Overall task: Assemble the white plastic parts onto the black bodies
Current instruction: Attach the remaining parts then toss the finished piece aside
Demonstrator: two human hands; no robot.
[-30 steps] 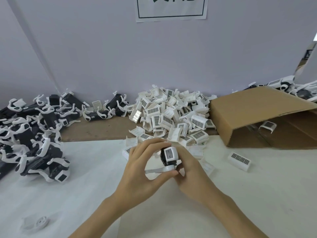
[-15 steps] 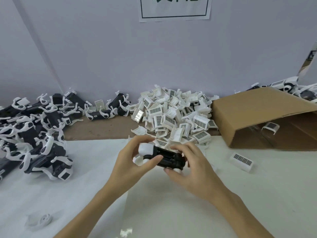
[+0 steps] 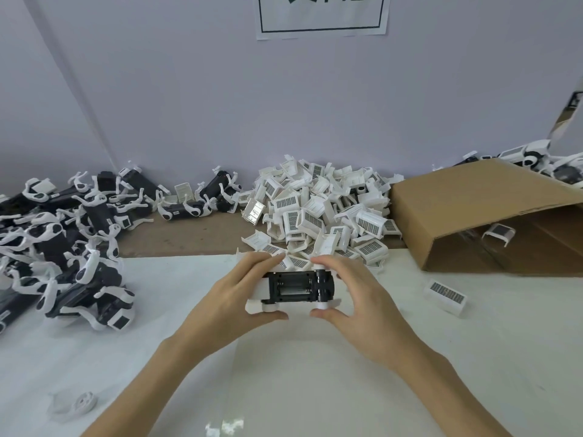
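Both hands meet at the middle of the white table (image 3: 441, 357) and share one black body (image 3: 299, 286); the left hand (image 3: 235, 296) curls round its left end, fingers over the top and thumb beneath, and the right hand (image 3: 356, 294) pinches its right end the same way; the body lies level, its open ribbed underside facing the camera, with white parts showing at both ends, though whether they are fully seated is hard to tell from here.

Just behind the fingers rises one heap of loose white parts (image 3: 318, 216), too many to count, reaching almost to the knuckles; one single white part (image 3: 445, 293) lies apart on the table to the right, and another sits inside the one cardboard box (image 3: 473, 212), which lies on its side at the right with its mouth open toward the table.

To the left spreads a pile of finished black-and-white units (image 3: 66, 247), well apart from the hands; a small white ring-shaped piece (image 3: 82, 403) lies near the front left edge; the table between the forearms and toward the viewer offers open room; a paper sign (image 3: 321, 17) hangs on the wall behind.
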